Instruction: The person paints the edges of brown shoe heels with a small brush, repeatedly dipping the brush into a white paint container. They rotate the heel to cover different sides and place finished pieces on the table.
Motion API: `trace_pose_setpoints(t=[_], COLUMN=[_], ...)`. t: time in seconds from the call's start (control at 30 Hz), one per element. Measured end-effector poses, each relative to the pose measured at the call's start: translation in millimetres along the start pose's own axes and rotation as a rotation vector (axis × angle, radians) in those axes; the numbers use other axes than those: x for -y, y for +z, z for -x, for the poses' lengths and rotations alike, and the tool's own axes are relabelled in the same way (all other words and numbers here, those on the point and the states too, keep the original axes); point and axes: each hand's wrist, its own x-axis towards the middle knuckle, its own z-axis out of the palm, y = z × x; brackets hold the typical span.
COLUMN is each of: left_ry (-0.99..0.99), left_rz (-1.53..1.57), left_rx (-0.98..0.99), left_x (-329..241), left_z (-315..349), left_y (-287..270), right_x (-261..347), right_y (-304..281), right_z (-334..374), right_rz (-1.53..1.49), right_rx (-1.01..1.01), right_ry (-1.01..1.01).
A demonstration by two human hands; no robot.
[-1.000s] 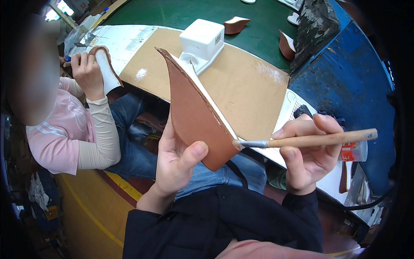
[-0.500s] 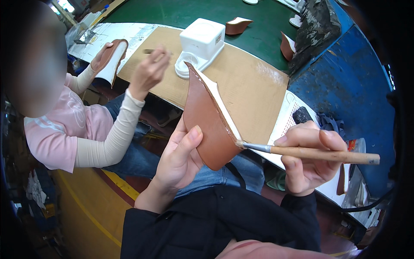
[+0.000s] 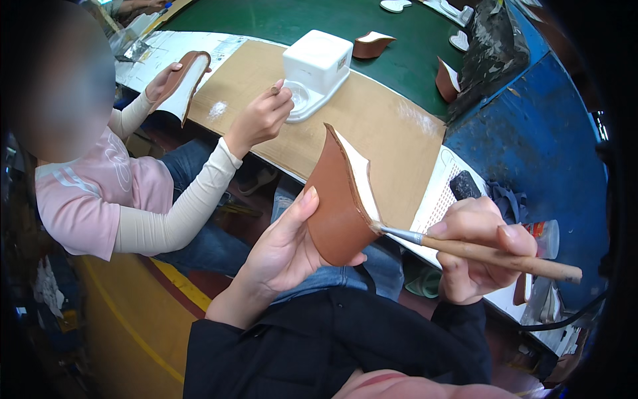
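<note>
While your left hand (image 3: pixel 282 246) cradles the wedge sole (image 3: pixel 342 216), your right hand (image 3: pixel 475 246) steers the brush (image 3: pixel 492 255)

Held in the air, nearer you than the desk (image 3: pixel 425 216), the brown wedge sole stands narrow tip up, white face (image 3: pixel 359 169) to the right, probably to offer its rim to the bristles (image 3: pixel 385 229) at the lower corner. Your left grip wraps the lower part, thumb across the brown side, seemingly for steadiness. Your right grip is narrow, pinching the wooden handle (image 3: pixel 545 267) near the ferrule (image 3: pixel 411 236), likely for fine control. Beyond, a white dispenser (image 3: pixel 318 63) stands on cardboard (image 3: pixel 399 153), perhaps to suit you and your co-worker (image 3: pixel 143 176) alike
</note>
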Motion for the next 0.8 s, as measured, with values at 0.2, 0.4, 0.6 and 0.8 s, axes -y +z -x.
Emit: trace_pose_setpoints(t=[0.2, 0.4, 0.6, 0.8], left_ry=[-0.116, 0.036, 0.332, 0.352], left_rz=[0.146, -0.161, -0.255, -0.434], left_rx=[0.018, -0.255, -0.134, -0.282], left_x=[-3.2, -3.2, -3.9, -2.7], left_z=[-5.1, -3.6, 6.3, 4.7], left_y=[-24.8, -59.5, -70.8, -78.8], right_x=[-5.6, -94.3, -198.0, -236.2], right_y=[5.3, 20.8, 68.5, 89.0], right_z=[2.5, -11.9, -14.1, -5.2], right_rz=[-0.016, -0.061, 0.074, 0.357], right_rx=[-0.173, -0.411, -0.319, -0.148], right_ry=[0.212, 0.61, 0.627, 0.666])
